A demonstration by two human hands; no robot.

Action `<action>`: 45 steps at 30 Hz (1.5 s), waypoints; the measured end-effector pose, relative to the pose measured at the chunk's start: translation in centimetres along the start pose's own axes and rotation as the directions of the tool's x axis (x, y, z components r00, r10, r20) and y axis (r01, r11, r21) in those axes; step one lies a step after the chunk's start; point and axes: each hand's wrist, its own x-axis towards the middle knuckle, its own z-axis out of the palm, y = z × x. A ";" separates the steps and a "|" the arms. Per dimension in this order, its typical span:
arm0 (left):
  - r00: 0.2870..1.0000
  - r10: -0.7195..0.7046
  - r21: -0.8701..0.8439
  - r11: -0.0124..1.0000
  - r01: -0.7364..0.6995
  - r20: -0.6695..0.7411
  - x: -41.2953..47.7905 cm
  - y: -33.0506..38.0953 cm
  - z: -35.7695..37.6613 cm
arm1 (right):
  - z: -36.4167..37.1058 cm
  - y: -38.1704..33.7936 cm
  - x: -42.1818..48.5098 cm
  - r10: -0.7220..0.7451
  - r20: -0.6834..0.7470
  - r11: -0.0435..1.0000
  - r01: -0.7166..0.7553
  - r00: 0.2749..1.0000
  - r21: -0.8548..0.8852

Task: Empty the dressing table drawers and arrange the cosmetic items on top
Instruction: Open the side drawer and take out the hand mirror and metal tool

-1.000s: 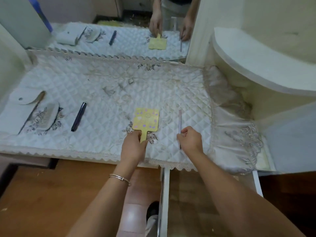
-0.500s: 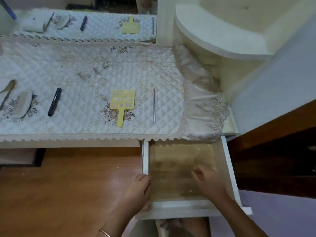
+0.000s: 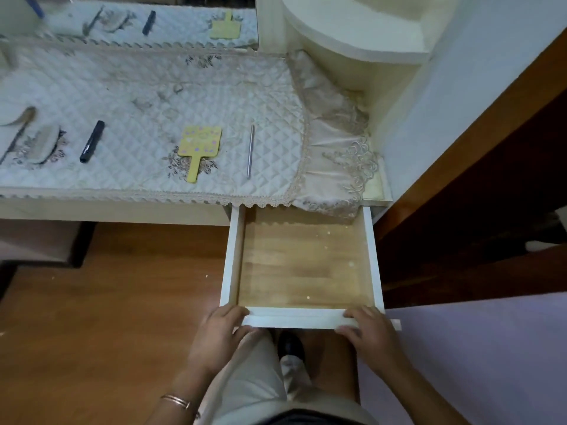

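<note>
The white drawer (image 3: 233,256) stands pulled out below the dressing table's right end, its wooden bottom bare. My left hand (image 3: 219,335) grips the left end of the drawer's front panel and my right hand (image 3: 369,334) grips the right end. On the quilted cloth (image 3: 129,87) above lie a yellow hand mirror (image 3: 199,145), a thin silver stick (image 3: 250,151), a dark tube (image 3: 92,142), and a comb (image 3: 43,144) at the left edge.
A wall mirror (image 3: 129,19) runs behind the table. A curved white shelf (image 3: 352,32) rises at the right. Lace trim (image 3: 343,154) hangs over the drawer's back. Wooden floor lies to the left, dark wood furniture (image 3: 478,194) to the right.
Both hands left the yellow mirror and the silver stick on the cloth, dropped to the drawer, and now hold its front panel. The camera view shifted right and down.
</note>
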 end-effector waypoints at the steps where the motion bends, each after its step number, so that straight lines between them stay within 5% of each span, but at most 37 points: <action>1: 1.000 -0.011 0.004 1.000 0.011 0.001 0.2 0.1 -0.2 | -0.2 0.0 0.3 -0.012 -0.001 1.000 0.012 1.000 -0.005; 20: 0.963 0.194 0.327 0.937 -0.125 -0.188 18.5 0.5 -5.0 | -6.5 -5.6 16.7 -0.076 -0.321 0.902 -0.072 0.944 -0.425; 30: 0.935 0.088 0.305 0.952 0.022 -0.343 22.6 1.7 -5.7 | -6.4 -5.8 20.8 0.009 -0.432 0.938 -0.157 0.902 -0.308; 36: 0.939 0.096 0.318 0.948 0.015 -0.330 21.9 2.2 -6.2 | -6.8 -5.5 19.9 -0.006 -0.387 0.951 -0.115 0.922 -0.287; 41: 0.965 0.155 0.252 0.963 -0.100 -0.210 18.4 0.9 -6.9 | -7.5 -5.1 16.4 -0.039 -0.199 0.975 -0.007 0.979 -0.222; 45: 0.994 -0.031 0.075 0.996 0.038 -0.103 11.6 0.3 -5.1 | -5.4 -3.4 11.2 -0.093 -0.212 0.985 0.058 0.973 -0.164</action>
